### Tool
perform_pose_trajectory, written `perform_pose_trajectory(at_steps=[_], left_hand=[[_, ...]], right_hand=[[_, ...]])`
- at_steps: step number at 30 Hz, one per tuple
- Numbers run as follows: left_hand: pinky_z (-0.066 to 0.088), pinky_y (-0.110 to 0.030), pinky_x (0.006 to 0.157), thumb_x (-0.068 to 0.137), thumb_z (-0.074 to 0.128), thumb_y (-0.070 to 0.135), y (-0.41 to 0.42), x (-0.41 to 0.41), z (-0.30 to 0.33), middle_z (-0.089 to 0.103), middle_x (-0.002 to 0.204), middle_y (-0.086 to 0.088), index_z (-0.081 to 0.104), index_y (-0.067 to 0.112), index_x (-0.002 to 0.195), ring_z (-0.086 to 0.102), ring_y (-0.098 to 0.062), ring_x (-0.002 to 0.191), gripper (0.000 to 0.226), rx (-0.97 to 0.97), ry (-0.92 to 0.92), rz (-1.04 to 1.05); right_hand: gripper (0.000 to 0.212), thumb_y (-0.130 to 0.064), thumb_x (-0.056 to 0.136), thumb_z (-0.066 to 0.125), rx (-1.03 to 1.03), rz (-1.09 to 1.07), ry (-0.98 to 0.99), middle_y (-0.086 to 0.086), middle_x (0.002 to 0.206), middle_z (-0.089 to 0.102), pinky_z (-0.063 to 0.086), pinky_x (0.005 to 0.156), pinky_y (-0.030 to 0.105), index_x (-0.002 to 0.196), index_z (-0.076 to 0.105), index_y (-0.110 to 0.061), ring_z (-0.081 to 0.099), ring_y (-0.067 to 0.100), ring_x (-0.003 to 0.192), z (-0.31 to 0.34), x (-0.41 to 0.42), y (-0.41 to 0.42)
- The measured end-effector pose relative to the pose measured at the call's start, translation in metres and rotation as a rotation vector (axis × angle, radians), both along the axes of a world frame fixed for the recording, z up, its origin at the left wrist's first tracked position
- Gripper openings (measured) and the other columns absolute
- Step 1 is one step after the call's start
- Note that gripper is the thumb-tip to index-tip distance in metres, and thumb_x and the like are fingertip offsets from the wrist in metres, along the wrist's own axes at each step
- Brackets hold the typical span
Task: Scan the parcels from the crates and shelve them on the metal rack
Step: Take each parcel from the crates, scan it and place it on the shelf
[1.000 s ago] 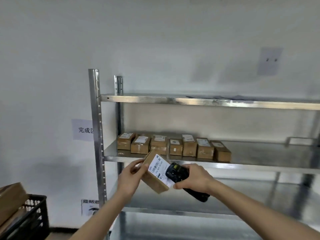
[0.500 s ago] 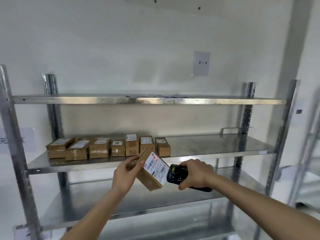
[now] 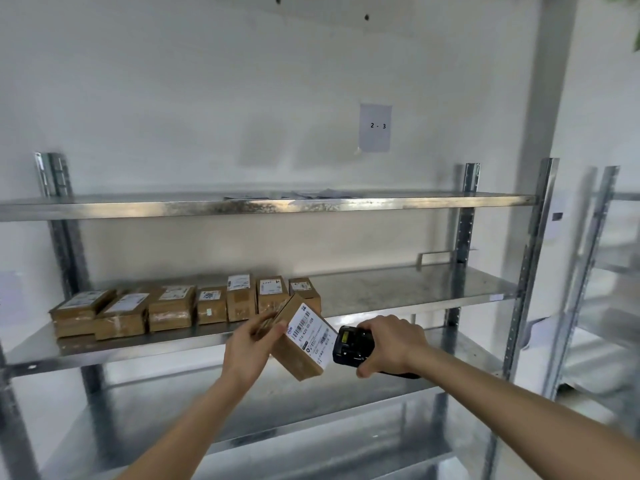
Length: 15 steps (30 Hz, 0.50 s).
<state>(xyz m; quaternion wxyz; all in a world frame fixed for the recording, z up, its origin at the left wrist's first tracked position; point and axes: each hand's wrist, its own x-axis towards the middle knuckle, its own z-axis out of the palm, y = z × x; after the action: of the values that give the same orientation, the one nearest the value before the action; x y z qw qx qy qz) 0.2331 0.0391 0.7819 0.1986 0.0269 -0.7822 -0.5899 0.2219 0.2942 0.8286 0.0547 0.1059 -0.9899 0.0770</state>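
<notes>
Parcel row [image 3: 180,308] on mid shelf [image 3: 398,292], left half. Held parcel [image 3: 304,337] near of shelf edge; scanner [image 3: 351,346] just right.

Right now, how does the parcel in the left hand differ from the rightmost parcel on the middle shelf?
The held parcel is tilted in the air, gripped by the left hand; the shelf parcel rests on the middle shelf. The held parcel's label faces the scanner in the right hand; the shelf parcel's faces up. Both are brown cardboard with white labels.
</notes>
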Motion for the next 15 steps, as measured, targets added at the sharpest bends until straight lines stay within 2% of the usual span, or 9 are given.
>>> perform_pose_trajectory(at_steps=[4, 10, 13, 15], left_hand=[[0.049, -0.032, 0.087, 0.087, 0.071, 0.048, -0.005, -0.008, -0.001, 0.068, 0.124, 0.001, 0.065, 0.031, 0.13, 0.061, -0.019, 0.112, 0.047, 0.001, -0.008, 0.011], [0.052, -0.041, 0.093, 0.087, 0.07, 0.051, -0.007, -0.015, -0.004, 0.068, 0.123, 0.001, 0.065, 0.035, 0.127, 0.061, -0.021, 0.114, 0.044, 0.001, -0.014, -0.013], [0.048, -0.034, 0.086, 0.09, 0.07, 0.044, 0.0, -0.017, -0.004, 0.066, 0.121, -0.001, 0.063, 0.032, 0.128, 0.059, -0.022, 0.113, 0.041, 0.052, -0.027, -0.037], [0.047, -0.033, 0.085, 0.09, 0.07, 0.043, 0.008, -0.021, -0.004, 0.065, 0.119, -0.003, 0.06, 0.033, 0.13, 0.059, -0.022, 0.111, 0.043, 0.094, -0.049, -0.062]], right_hand=[[0.056, -0.05, 0.06, 0.086, 0.016, -0.015, 0.016, -0.009, 0.102, 0.07, 0.04, 0.067, 0.031, 0.11, 0.068, -0.034, 0.059, 0.02, 0.089, 0.001, -0.003, 0.001], [0.064, -0.052, 0.06, 0.087, -0.018, -0.028, -0.001, -0.01, 0.109, 0.069, 0.044, 0.074, 0.032, 0.117, 0.065, -0.036, 0.065, 0.02, 0.103, 0.0, -0.006, -0.004], [0.068, -0.055, 0.056, 0.089, -0.198, -0.036, -0.11, -0.013, 0.108, 0.071, 0.054, 0.083, 0.031, 0.117, 0.066, -0.035, 0.067, 0.014, 0.101, -0.004, -0.009, -0.004], [0.06, -0.052, 0.056, 0.091, -0.372, -0.01, -0.194, -0.013, 0.099, 0.073, 0.056, 0.08, 0.026, 0.108, 0.072, -0.031, 0.069, 0.009, 0.093, -0.008, -0.009, -0.004]])
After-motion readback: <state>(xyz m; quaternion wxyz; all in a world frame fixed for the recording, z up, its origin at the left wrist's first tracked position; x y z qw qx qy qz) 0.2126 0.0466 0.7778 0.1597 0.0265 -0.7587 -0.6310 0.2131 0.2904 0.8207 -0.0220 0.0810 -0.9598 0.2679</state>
